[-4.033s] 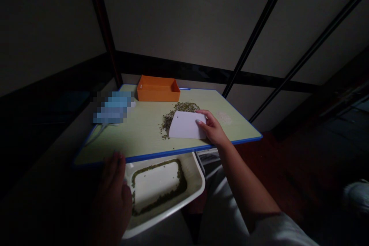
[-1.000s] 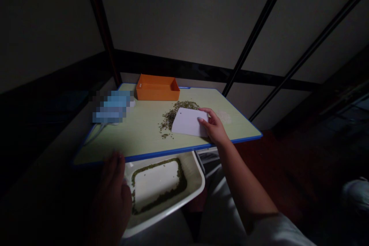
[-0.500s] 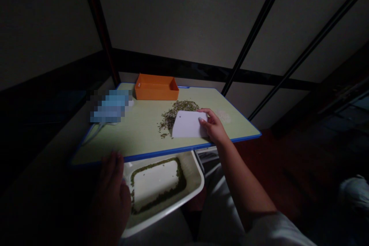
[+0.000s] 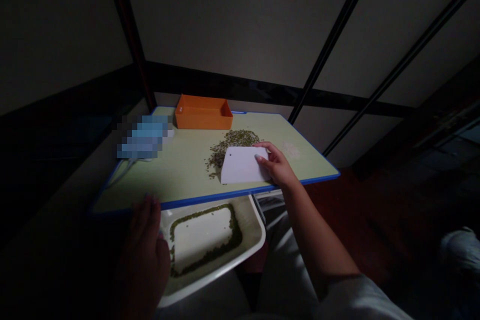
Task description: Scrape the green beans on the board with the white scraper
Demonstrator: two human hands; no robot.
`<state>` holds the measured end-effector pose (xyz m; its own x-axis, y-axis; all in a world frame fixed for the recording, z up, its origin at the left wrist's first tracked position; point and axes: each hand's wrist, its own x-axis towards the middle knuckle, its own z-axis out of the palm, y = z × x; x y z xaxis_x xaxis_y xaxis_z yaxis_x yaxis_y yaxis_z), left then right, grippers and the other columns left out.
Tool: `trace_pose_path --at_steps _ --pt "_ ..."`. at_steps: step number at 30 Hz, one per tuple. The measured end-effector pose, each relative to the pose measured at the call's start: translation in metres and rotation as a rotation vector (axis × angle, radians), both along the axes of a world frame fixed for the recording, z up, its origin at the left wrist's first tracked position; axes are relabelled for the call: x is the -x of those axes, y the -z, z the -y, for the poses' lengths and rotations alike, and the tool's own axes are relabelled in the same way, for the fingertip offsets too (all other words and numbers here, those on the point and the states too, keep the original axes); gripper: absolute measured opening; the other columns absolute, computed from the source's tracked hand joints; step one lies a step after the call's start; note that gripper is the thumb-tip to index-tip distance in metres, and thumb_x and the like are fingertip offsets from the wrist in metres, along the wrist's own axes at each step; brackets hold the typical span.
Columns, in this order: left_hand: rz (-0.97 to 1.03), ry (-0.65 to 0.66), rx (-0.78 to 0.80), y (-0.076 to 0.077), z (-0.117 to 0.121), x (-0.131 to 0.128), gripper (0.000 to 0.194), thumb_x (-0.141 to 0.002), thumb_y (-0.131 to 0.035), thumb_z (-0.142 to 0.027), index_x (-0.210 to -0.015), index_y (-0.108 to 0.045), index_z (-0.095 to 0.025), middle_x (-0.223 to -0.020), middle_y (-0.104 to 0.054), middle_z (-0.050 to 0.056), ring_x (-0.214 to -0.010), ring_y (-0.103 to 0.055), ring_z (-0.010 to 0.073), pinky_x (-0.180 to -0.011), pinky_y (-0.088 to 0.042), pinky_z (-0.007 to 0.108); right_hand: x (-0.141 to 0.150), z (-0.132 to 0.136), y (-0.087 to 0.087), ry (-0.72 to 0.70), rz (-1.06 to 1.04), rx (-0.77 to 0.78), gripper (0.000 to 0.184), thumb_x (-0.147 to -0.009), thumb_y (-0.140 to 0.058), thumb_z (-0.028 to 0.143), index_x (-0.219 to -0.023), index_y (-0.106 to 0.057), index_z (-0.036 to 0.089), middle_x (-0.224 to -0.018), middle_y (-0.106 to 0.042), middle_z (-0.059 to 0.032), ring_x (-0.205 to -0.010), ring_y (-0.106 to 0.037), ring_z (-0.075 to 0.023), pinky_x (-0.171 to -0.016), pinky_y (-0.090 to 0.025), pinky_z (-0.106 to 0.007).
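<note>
A white plastic scraper (image 4: 243, 165) with a small hole in one corner is pinched between the thumb and fingers of my right hand (image 4: 276, 164). It stands tilted on the pale green tabletop (image 4: 180, 160), and behind it lies a loose heap of small green-brown dried bits (image 4: 236, 137). My left hand (image 4: 148, 245) is in shadow at the near left edge of the table, its fingers stretched out beside the white basin (image 4: 258, 230). Whether it touches the rim is hard to tell. A band of green bits (image 4: 236, 230) runs around the basin's floor.
An orange open box (image 4: 204, 121) stands at the back of the table. A blurred blue object (image 4: 146, 136) with a pale cord lies at the left. A faint pale patch (image 4: 290, 150) marks the right side. The blue table rim (image 4: 225, 197) overhangs the basin. Panelled walls close off the back.
My right hand has drawn the scraper slightly toward me and to the left, away from the heap. My left hand has stayed nearly in place.
</note>
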<state>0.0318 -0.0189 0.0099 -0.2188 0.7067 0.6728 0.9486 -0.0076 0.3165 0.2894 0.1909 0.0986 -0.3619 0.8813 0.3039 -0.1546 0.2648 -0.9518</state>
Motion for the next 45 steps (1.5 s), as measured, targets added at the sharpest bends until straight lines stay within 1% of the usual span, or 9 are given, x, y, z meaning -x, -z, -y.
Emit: trace_pose_path --at_steps 2,6,15,19,26,29,37,41,45 --pt "0.001 0.002 -0.006 -0.0004 -0.0003 -0.0004 0.074 -0.086 -0.041 -0.014 -0.153 -0.012 -0.029 -0.159 -0.031 0.009 -0.148 -0.024 0.0238 -0.117 -0.033 0.049 -0.0009 0.0011 -0.0005 -0.051 0.014 0.025 0.035 -0.067 -0.079 0.034 -0.099 -0.064 0.026 -0.092 -0.064 0.0013 -0.069 -0.055 -0.0121 -0.058 -0.043 -0.022" --pt "-0.005 -0.004 0.001 -0.0026 -0.0015 -0.0014 0.073 -0.086 -0.042 -0.015 -0.152 -0.013 -0.029 -0.158 -0.033 0.009 -0.147 -0.025 0.0234 -0.116 -0.034 0.048 -0.0025 0.0031 -0.0008 -0.14 0.025 0.08 0.037 -0.067 -0.081 0.034 -0.099 -0.063 0.026 -0.083 -0.063 0.0033 -0.062 -0.054 -0.0108 -0.053 -0.042 -0.021" --pt "-0.013 -0.018 0.006 -0.0007 -0.0001 -0.0009 0.074 -0.087 -0.04 -0.014 -0.153 -0.011 -0.029 -0.158 -0.033 0.009 -0.148 -0.024 0.0236 -0.116 -0.035 0.05 -0.0024 0.0061 -0.0035 -0.192 -0.003 0.111 0.038 -0.068 -0.081 0.032 -0.1 -0.062 0.026 -0.076 -0.064 0.0048 -0.057 -0.055 -0.0097 -0.049 -0.042 -0.02" --pt "-0.013 -0.018 0.027 0.0 -0.0008 0.0004 0.075 -0.086 -0.041 -0.014 -0.153 -0.009 -0.03 -0.16 -0.029 0.007 -0.148 -0.023 0.0226 -0.116 -0.035 0.048 -0.0033 0.0056 -0.0024 -0.146 -0.025 0.112 0.04 -0.067 -0.081 0.034 -0.1 -0.062 0.026 -0.076 -0.065 0.0041 -0.057 -0.057 -0.0112 -0.05 -0.044 -0.021" --pt "0.023 -0.007 -0.002 -0.0016 -0.0006 -0.0025 0.074 -0.087 -0.04 -0.014 -0.152 -0.011 -0.031 -0.161 -0.027 0.003 -0.149 -0.021 0.0204 -0.119 -0.03 0.045 0.0009 0.0012 0.001 0.066 -0.077 0.045 0.043 -0.065 -0.081 0.033 -0.102 -0.062 0.026 -0.078 -0.066 0.0034 -0.062 -0.058 -0.013 -0.055 -0.045 -0.023" --pt "0.005 -0.015 -0.02 -0.0023 -0.0006 -0.0026 0.073 -0.087 -0.041 -0.014 -0.152 -0.013 -0.032 -0.16 -0.03 0.004 -0.148 -0.024 0.0202 -0.119 -0.031 0.045 0.0016 0.0008 0.0013 0.075 -0.064 0.055 0.045 -0.063 -0.082 0.033 -0.103 -0.062 0.026 -0.078 -0.067 0.0032 -0.061 -0.057 -0.0128 -0.053 -0.044 -0.022" --pt "0.017 -0.024 0.019 -0.0026 -0.0002 -0.0018 0.076 -0.085 -0.042 -0.013 -0.152 -0.011 -0.031 -0.159 -0.032 0.009 -0.147 -0.025 0.0244 -0.117 -0.035 0.049 -0.0024 0.0043 0.0005 0.002 0.032 0.033 0.042 -0.07 -0.078 0.038 -0.107 -0.062 0.026 -0.077 -0.065 0.0022 -0.062 -0.056 -0.0138 -0.052 -0.042 -0.023" --pt "0.007 -0.014 0.006 -0.003 -0.0003 -0.0012 0.076 -0.086 -0.042 -0.013 -0.152 -0.012 -0.031 -0.159 -0.032 0.009 -0.147 -0.025 0.0239 -0.116 -0.035 0.048 -0.0012 0.0015 0.002 0.048 0.033 0.017 0.042 -0.068 -0.078 0.039 -0.104 -0.062 0.026 -0.08 -0.064 0.0014 -0.064 -0.055 -0.0139 -0.055 -0.042 -0.023" --pt "-0.011 -0.017 0.009 -0.0041 0.0011 -0.0016 0.074 -0.086 -0.041 -0.012 -0.152 -0.013 -0.029 -0.158 -0.034 0.01 -0.147 -0.025 0.0233 -0.116 -0.035 0.047 -0.0009 -0.0018 0.0037 0.142 0.03 -0.027 0.04 -0.067 -0.078 0.036 -0.102 -0.063 0.025 -0.088 -0.066 -0.0001 -0.067 -0.054 -0.0139 -0.057 -0.041 -0.023"
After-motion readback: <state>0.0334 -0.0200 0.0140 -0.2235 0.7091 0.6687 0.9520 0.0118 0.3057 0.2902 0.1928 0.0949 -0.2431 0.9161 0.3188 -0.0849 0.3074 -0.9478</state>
